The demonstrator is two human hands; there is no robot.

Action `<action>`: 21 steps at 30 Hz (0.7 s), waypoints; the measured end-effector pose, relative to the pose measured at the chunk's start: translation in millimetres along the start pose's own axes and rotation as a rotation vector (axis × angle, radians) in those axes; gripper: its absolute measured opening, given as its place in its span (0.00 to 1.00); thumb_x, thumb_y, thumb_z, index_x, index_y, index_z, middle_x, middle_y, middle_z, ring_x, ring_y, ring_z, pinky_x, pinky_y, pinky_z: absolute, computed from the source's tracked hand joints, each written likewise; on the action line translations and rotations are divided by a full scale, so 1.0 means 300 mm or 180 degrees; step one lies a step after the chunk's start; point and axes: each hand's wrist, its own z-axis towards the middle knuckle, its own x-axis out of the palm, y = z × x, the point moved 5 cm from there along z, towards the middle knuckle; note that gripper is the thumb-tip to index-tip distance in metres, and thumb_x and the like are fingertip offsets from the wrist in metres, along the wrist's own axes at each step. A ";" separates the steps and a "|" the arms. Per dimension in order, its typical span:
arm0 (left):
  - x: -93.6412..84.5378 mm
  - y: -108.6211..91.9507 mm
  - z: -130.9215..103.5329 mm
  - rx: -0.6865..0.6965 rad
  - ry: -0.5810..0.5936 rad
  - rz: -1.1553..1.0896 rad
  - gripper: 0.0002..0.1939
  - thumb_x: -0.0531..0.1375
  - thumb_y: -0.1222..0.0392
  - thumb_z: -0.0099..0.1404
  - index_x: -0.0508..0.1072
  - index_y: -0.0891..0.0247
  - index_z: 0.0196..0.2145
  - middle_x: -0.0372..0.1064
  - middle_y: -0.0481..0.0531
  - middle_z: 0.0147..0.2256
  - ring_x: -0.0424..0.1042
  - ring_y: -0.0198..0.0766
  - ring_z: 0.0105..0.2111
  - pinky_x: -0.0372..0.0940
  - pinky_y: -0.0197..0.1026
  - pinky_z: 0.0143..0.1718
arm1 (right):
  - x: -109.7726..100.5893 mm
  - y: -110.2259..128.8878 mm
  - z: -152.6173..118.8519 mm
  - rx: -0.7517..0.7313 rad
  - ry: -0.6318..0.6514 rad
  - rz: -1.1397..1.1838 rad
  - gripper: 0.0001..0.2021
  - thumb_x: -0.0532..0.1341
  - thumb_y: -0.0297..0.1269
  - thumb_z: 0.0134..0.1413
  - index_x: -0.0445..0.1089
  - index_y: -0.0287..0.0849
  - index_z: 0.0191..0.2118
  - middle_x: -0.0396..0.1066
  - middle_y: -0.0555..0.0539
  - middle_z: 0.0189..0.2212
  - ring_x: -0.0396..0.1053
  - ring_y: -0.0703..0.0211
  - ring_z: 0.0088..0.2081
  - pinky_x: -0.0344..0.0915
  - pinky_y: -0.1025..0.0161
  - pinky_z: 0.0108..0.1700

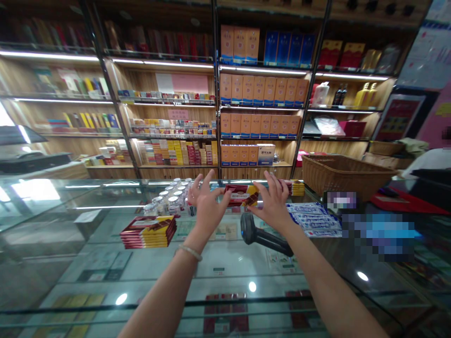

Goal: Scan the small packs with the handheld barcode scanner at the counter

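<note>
A chocolate bar in a dark red and yellow wrapper (241, 195) is between my two hands over the glass counter. My left hand (207, 202) has its thumb and a finger at the left end of the bar, with the other fingers raised. At the right end, the thumb and fingers of my right hand (271, 204) grip the wrapper. A stack of similar chocolate bars (150, 231) lies left of my left wrist. Another stack (296, 188) is partly hidden behind my right hand. Below the bar lies a black handheld scanner (262, 234), its handle end beneath my right forearm.
Several small clear jars with white lids (172, 197) stand left of my left hand. Blue and white packets (313, 218) lie to the right, before a wicker basket (345, 173). Stocked shelves (260, 108) line the back. A person's white sleeve (428, 164) shows far right.
</note>
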 end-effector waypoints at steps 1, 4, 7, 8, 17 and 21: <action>0.005 0.008 0.001 -0.0006 0.0041 0.0006 0.13 0.60 0.51 0.69 0.80 0.57 0.31 0.57 0.49 0.69 0.48 0.56 0.70 0.47 0.67 0.69 | -0.001 -0.009 -0.001 0.0006 0.0026 -0.0007 0.31 0.66 0.51 0.56 0.63 0.43 0.62 0.46 0.31 0.72 0.44 0.38 0.72 0.39 0.36 0.69; 0.024 0.028 -0.001 -0.0043 0.0196 0.0090 0.14 0.58 0.50 0.70 0.80 0.57 0.34 0.56 0.51 0.69 0.48 0.55 0.71 0.47 0.65 0.70 | -0.005 -0.018 -0.001 -0.0023 0.0083 -0.0042 0.28 0.66 0.50 0.56 0.65 0.43 0.59 0.47 0.32 0.72 0.44 0.39 0.72 0.38 0.37 0.69; 0.029 0.038 -0.005 -0.0094 0.0272 0.0261 0.17 0.57 0.46 0.71 0.78 0.57 0.48 0.52 0.56 0.71 0.46 0.56 0.71 0.45 0.66 0.69 | -0.012 -0.017 0.001 0.0002 0.0048 -0.0101 0.27 0.66 0.49 0.56 0.66 0.42 0.58 0.47 0.32 0.72 0.43 0.39 0.72 0.37 0.37 0.69; 0.027 0.036 -0.007 -0.0052 0.0297 0.0329 0.22 0.58 0.43 0.69 0.74 0.57 0.55 0.49 0.59 0.72 0.46 0.57 0.71 0.44 0.66 0.69 | -0.014 -0.016 0.001 0.0017 0.0038 -0.0115 0.27 0.66 0.48 0.56 0.66 0.41 0.58 0.48 0.31 0.72 0.43 0.39 0.72 0.36 0.37 0.69; -0.002 -0.013 -0.007 0.0771 0.0637 0.1076 0.41 0.71 0.42 0.55 0.67 0.51 0.63 0.45 0.63 0.72 0.45 0.62 0.71 0.30 0.69 0.69 | -0.032 -0.012 -0.001 0.0036 -0.0044 -0.0058 0.24 0.65 0.48 0.57 0.67 0.42 0.56 0.50 0.32 0.71 0.46 0.39 0.71 0.37 0.37 0.69; -0.052 -0.029 0.006 0.0961 0.0784 0.1288 0.39 0.72 0.42 0.54 0.69 0.54 0.61 0.47 0.64 0.72 0.46 0.62 0.71 0.30 0.70 0.69 | -0.033 0.000 -0.008 -0.0012 -0.0031 0.0110 0.25 0.65 0.49 0.56 0.68 0.42 0.56 0.50 0.32 0.71 0.47 0.39 0.71 0.38 0.36 0.69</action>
